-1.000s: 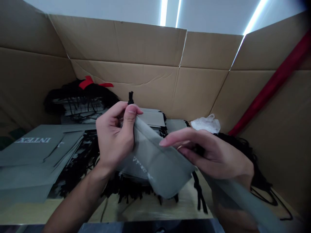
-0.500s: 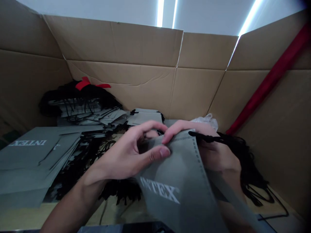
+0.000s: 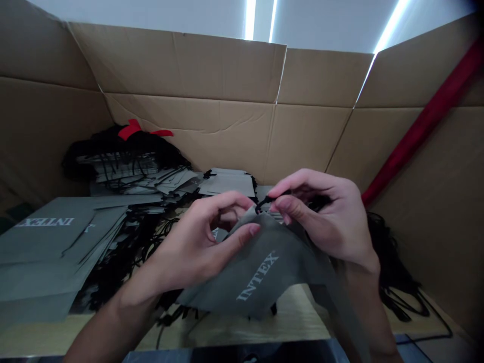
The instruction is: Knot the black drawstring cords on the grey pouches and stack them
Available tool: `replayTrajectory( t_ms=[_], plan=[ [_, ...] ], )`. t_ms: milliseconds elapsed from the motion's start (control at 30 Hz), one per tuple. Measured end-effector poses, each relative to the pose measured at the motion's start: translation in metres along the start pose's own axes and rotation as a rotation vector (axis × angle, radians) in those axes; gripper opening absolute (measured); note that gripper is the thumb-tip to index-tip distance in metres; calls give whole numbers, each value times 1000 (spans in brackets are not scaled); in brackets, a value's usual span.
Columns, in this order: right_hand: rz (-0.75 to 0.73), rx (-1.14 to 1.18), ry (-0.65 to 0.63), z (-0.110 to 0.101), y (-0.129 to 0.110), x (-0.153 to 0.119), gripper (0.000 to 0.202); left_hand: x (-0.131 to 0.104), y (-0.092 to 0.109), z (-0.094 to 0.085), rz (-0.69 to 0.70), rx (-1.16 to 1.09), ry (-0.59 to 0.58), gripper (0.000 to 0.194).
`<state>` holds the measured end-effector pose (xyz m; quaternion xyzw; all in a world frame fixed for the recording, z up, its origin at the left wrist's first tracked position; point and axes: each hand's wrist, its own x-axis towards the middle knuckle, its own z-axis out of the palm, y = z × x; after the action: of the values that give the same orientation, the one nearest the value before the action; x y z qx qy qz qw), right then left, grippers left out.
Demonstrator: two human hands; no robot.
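Note:
A grey fabric drawstring bag [image 3: 264, 262] printed INTEX hangs tilted in front of me. My left hand [image 3: 212, 237] pinches its upper corner between thumb and fingers. A black cord [image 3: 264, 201] comes out of that corner. My right hand [image 3: 321, 212] grips the cord between thumb and forefinger, just right of the corner. More dark cord shows inside the right hand's curled fingers. Below my hands, the bag's lower edge hangs over the wooden table [image 3: 298, 312].
Grey INTEX bags [image 3: 49, 242] lie stacked on the left. Behind them sits a heap of corded bags [image 3: 124, 156] with a red strip on top. Black cords [image 3: 393, 262] lie at right. Cardboard walls [image 3: 223, 121] enclose the table, and a red strap [image 3: 423, 126] slants down the right.
The bag has turned, so its print now slants upward to the right. My right hand has come off the bag's top edge and now holds the cord by the left-held corner.

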<state>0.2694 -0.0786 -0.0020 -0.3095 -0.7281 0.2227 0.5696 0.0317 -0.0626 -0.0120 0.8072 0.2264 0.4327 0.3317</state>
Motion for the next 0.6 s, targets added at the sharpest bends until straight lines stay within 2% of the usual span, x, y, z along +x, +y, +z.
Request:
replayTrajectory(
  t_ms=[100,200,267,333,433,600],
  plan=[
    [-41,5,-54,4,-1,2,15,1,-1,9,39,-172,60,15],
    [-73,-8,-61,8,-3,4,13,0,-3,14,53,-202,111,8],
    [-50,2,-35,10,-4,3,13,-1,-3,14,51,-212,158,8],
    [-38,19,39,12,-5,0,22,-2,-3,14,35,-232,186,11],
    [-96,-38,146,11,-5,-7,27,-2,-3,11,-17,-248,174,11],
    [-308,-236,44,10,-5,-11,26,0,-2,8,-38,-272,109,16]
  ],
)
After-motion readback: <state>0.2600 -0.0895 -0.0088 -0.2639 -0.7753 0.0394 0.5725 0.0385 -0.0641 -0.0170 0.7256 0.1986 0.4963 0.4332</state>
